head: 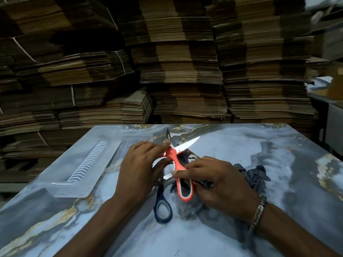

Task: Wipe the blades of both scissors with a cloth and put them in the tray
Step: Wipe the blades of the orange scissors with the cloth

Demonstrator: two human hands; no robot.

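Observation:
Red-handled scissors [173,158] are held above the marbled table, blades spread open and pointing away. My left hand [141,164] grips one handle near the pivot. My right hand [209,180] pinches the other red handle loop, with the dark grey cloth [248,175] bunched under it. A second pair of scissors with dark blue handles [163,204] lies flat on the table below my hands, its blades hidden under them. The clear plastic tray [89,167] sits to the left.
The marbled blue-grey table [278,201] fills the foreground. Tall stacks of flattened cardboard [176,62] stand just behind its far edge. A grey bench with boxes [332,101] stands at the far right.

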